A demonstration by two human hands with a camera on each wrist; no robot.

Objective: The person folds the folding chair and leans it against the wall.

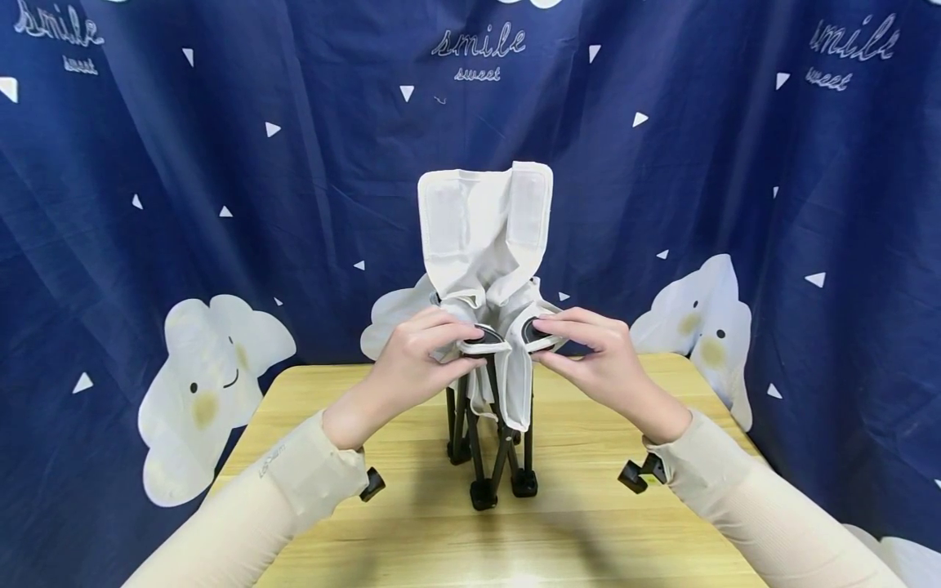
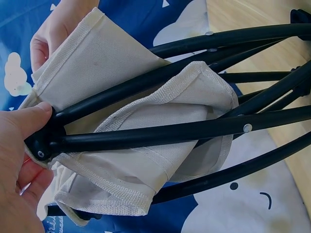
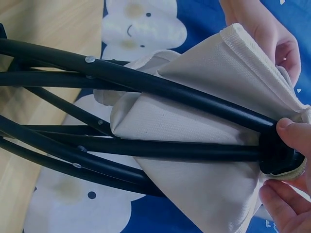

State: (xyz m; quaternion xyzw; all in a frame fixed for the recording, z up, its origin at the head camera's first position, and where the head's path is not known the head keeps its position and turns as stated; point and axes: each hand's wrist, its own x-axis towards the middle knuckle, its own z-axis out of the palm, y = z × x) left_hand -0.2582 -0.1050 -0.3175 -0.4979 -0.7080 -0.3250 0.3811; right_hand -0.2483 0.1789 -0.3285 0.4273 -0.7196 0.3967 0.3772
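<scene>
Chair point(image 1: 488, 351) upright on the bench point(image 1: 588, 523), folded, left hand point(image 1: 412, 359) and right hand point(image 1: 599, 359) each pinching an armrest corner. Risk: a slipped grip could tip it, or closing legs point(image 1: 485, 449) could nip fingers. Loose fabric point(image 1: 481, 229) hangs between struts; curtain point(image 1: 735, 163) close behind.

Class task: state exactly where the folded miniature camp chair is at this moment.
In the head view the folded chair stands upright at the middle of the wooden table, before the blue curtain, with the left hand and right hand gripping its front corners.
</scene>
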